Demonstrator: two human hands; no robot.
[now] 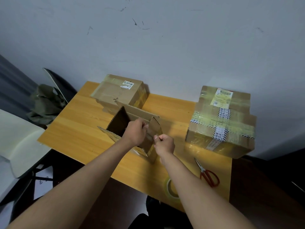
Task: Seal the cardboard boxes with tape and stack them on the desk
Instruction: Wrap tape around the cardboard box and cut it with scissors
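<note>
1. Centrally, an open brown cardboard box point(132, 128) sits on the yellow wooden worktop point(79, 123) against a scuffed grey wall point(165, 38).
2. Left hand point(134, 132) and right hand point(165, 143) both pinch its flap.
3. Red-handled scissors point(208, 175) lie nearby.

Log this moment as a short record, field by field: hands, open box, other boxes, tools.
left hand: grips a flap of the open box
right hand: pinches the same flap's near edge
open box: mid-desk, flaps up, unsealed
taped boxes: one at back left, two stacked at right
tools: tape roll and red scissors, near right edge
</note>
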